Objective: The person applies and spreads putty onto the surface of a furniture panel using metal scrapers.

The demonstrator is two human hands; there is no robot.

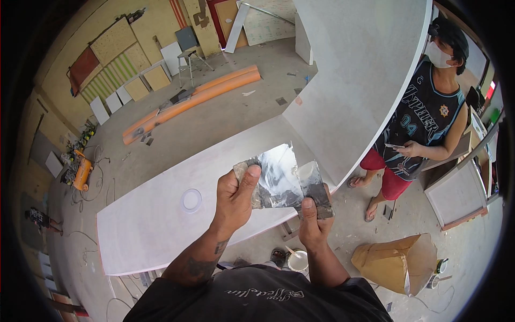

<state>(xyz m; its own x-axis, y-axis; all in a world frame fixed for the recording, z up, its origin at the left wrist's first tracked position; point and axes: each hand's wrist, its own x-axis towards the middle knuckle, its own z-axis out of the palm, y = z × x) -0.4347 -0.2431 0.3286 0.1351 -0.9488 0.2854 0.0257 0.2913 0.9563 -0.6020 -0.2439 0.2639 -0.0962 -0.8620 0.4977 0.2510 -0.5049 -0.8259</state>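
Observation:
My left hand (236, 198) is closed on a wide, flat metal putty spreader (279, 177), thumb on top. White paste is smeared across its shiny face. My right hand (314, 225) grips a smaller, stained putty spreader (311, 180) by its lower end. The small blade meets the right edge of the wide one, and it too carries some white paste. Both tools are held up over a long, white-coated panel (145, 225). A pale round ring (191, 200) shows on the panel, left of my left hand.
A tall white panel (359, 70) rises at right. Beyond it stands a masked person (429, 118) holding a small flat thing. By my feet are a white tub (298, 261) with a stick and a brown paper bag (383, 263). Orange tubes (198, 102) and an orange compressor (82, 170) lie farther off.

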